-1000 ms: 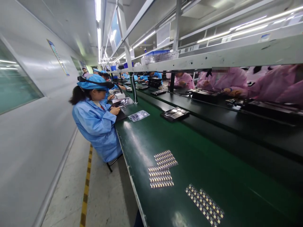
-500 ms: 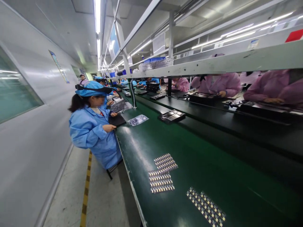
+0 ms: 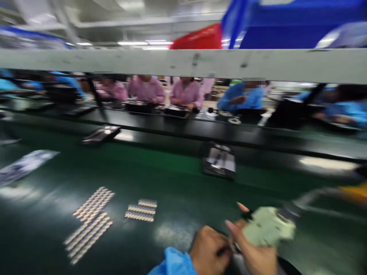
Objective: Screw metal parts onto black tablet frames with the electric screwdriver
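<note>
The whole view is smeared by motion. At the bottom edge, my left hand (image 3: 208,250), in a blue sleeve, is curled into a fist just left of my right hand; whatever it pinches is too blurred to name. My right hand (image 3: 254,254) holds a pale green object (image 3: 268,228), with two fingertips sticking up beside it. Both hands hover over the dark green belt (image 3: 177,183). To their left on the belt lie several strips of small yellow-and-white parts (image 3: 91,206), and a shorter pair of strips (image 3: 142,210) lies nearer.
A black tray (image 3: 219,162) sits on the belt ahead of my hands, another tray (image 3: 100,133) at the far left. A clear bag (image 3: 25,164) lies at the left. People in pink and blue coats (image 3: 186,93) work across the line under a grey shelf beam (image 3: 183,63).
The view has swung from looking down the line on the left to facing across the belt. My two hands and the pale green object have come into view at the bottom.
</note>
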A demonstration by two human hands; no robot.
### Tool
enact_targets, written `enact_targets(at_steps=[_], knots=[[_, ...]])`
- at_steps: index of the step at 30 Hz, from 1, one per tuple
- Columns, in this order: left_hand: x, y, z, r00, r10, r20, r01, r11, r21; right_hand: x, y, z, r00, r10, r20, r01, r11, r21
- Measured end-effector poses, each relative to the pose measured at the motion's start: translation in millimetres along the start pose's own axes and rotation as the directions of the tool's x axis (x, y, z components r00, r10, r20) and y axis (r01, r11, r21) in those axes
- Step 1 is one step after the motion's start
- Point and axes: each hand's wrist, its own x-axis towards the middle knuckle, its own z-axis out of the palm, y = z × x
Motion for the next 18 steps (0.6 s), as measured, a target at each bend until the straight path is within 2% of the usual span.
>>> enact_targets(at_steps=[1, 4, 6, 8, 10, 12, 13, 15, 18], knots=[[1, -2, 2.3, 0.991, -0.006, -0.133, 0.002, 1.0, -0.026, 0, 1, -10, 0.999, 0.028, 0.029, -0.028, 1.0, 0.0], [-1, 1, 2.3, 0.955, 0.046, -0.293, -0.087, 0.988, -0.128, 1, 7, -24, 0.998, 0.045, 0.047, -0.047, 0.998, 0.045], [-9, 5, -2.5, 0.96, 0.062, -0.272, -0.1, 0.987, -0.129, 0, 11, -26, 0.997, 0.043, 0.062, -0.046, 0.997, 0.054], [-18, 1, -10.5, 0.968, 0.059, -0.246, -0.073, 0.996, -0.05, -2, 15, -26, 0.997, 0.044, 0.062, -0.047, 0.997, 0.053], [-20, -14, -23.0, 0.959, 0.08, -0.271, -0.056, 0.994, 0.096, -3, 18, -26, 0.998, 0.045, 0.037, -0.047, 0.998, 0.051], [-11, -31, -39.7, 0.949, 0.131, -0.288, -0.043, 0.955, 0.293, -4, 20, -26, 0.999, 0.048, 0.018, -0.048, 0.998, 0.047], [0, -35, -48.6, 0.954, 0.152, -0.26, -0.038, 0.917, 0.396, -4, 19, -27, 0.999, 0.046, 0.015, -0.047, 0.998, 0.042], [31, -34, -65.0, 0.98, 0.15, -0.128, -0.046, 0.805, 0.592, -3, 17, -29, 0.999, 0.042, 0.012, -0.042, 0.999, 0.01], [100, -24, -84.7, 0.989, 0.104, 0.11, -0.15, 0.601, 0.785, 4, 16, -31, 0.999, 0.024, 0.025, -0.023, 0.999, -0.045]])
